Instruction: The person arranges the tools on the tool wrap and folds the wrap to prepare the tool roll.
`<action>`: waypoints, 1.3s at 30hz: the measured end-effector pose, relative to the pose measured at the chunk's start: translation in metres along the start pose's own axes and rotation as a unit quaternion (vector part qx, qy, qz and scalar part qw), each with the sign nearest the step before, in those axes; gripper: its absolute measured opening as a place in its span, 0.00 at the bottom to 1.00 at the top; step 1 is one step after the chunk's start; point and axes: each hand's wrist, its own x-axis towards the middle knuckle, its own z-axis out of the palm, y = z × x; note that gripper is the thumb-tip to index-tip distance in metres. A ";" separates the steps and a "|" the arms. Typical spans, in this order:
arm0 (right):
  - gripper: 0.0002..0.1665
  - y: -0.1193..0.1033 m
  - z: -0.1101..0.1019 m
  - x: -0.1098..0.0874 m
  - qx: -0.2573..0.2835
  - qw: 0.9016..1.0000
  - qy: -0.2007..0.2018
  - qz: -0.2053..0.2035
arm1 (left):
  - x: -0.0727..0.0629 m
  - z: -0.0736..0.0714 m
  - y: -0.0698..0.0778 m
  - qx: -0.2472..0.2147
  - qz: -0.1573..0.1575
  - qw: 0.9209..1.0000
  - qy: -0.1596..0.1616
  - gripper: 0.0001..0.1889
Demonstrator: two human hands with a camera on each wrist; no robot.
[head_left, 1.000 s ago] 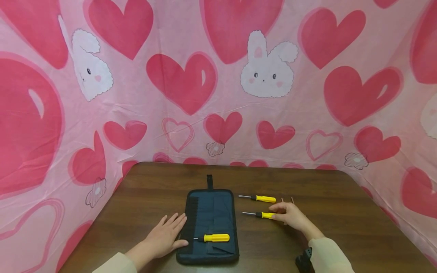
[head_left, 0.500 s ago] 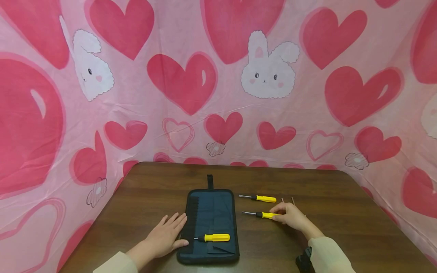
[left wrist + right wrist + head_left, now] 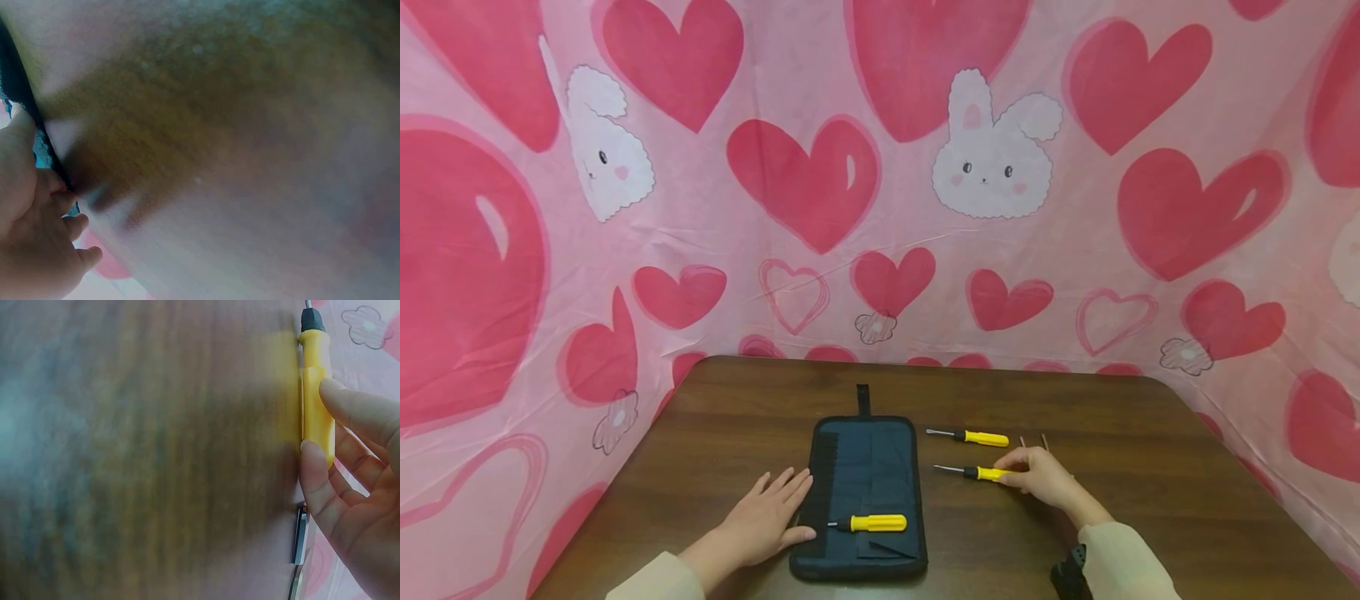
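Note:
My left hand (image 3: 760,521) lies with spread fingers on the left edge of an unrolled dark blue tool pouch (image 3: 891,467). In the left wrist view its fingertips rest along the pouch's black border (image 3: 31,106). A yellow-handled screwdriver (image 3: 877,523) lies across the pouch, the tip of its shaft hidden at the slots near my left thumb. To the right of the pouch, my right hand (image 3: 1041,479) pinches the handle end of a second yellow screwdriver (image 3: 317,394) between thumb and fingers. Its shaft points left, toward the pouch, low over the table.
Behind the held one, a third yellow screwdriver (image 3: 985,438) lies on the wooden table (image 3: 737,400). Thin metal rods (image 3: 1045,442) lie just beyond my right hand. The pouch's black strap (image 3: 862,400) stretches toward the back. A heart-patterned cloth (image 3: 805,183) hangs behind the table.
My right fingers have drawn slightly closer round the screwdriver handle. The left hand, the pouch and the other screwdrivers stay where they were.

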 end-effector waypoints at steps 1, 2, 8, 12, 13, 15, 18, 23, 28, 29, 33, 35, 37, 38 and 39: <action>0.09 0.000 0.000 0.000 -0.001 1.000 0.000 0.000 | 0.000 0.000 0.000 0.001 0.000 1.000 0.000 0.41; 0.09 0.000 -0.001 0.000 -0.002 1.000 0.000 0.000 | 0.000 0.000 0.000 0.001 0.000 1.000 -0.001 0.41; 0.10 -0.004 -0.002 0.000 0.001 1.000 -0.003 -0.015 | 0.000 0.000 0.000 -0.002 -0.002 1.000 -0.003 0.41; 0.10 -0.007 -0.003 0.001 0.004 0.999 -0.005 -0.037 | 0.000 0.000 0.000 -0.005 -0.003 1.000 -0.003 0.41; 0.10 -0.008 -0.002 0.001 0.005 0.999 -0.005 -0.040 | 0.000 0.000 0.000 -0.005 -0.003 1.000 -0.003 0.41; 0.11 -0.010 -0.001 0.001 0.004 0.999 -0.006 -0.049 | 0.000 0.000 0.000 -0.004 -0.002 1.000 -0.003 0.41; 0.11 -0.013 0.001 0.002 0.001 0.998 -0.008 -0.059 | 0.000 0.000 0.000 -0.005 -0.001 1.000 -0.004 0.41; 0.11 -0.021 0.004 0.003 0.004 0.997 -0.012 -0.077 | 0.001 0.000 0.000 -0.005 -0.002 1.000 -0.004 0.41; 0.11 -0.034 0.008 0.003 0.004 0.995 -0.022 -0.097 | 0.000 0.000 0.001 -0.002 -0.001 1.000 -0.001 0.41; 0.11 -0.036 0.009 0.003 0.003 0.995 -0.023 -0.100 | 0.000 0.000 0.001 -0.002 -0.001 1.000 0.000 0.41; 0.10 -0.046 0.013 0.002 0.001 0.994 -0.026 -0.106 | -0.001 -0.002 0.002 -0.002 0.002 1.000 0.004 0.40; 0.10 -0.051 0.015 0.002 0.008 0.994 -0.029 -0.105 | -0.001 -0.002 0.002 -0.003 0.003 1.000 0.006 0.40; 0.10 -0.054 0.017 0.002 0.016 0.994 -0.033 -0.107 | -0.001 -0.003 0.002 -0.002 0.004 1.000 0.008 0.40; 0.10 -0.056 0.018 0.002 0.020 0.993 -0.033 -0.109 | -0.001 -0.003 0.003 -0.002 0.005 1.000 0.008 0.40; 0.10 -0.058 0.019 0.002 0.020 0.993 -0.034 -0.113 | -0.001 -0.003 0.003 -0.002 0.005 1.000 0.009 0.40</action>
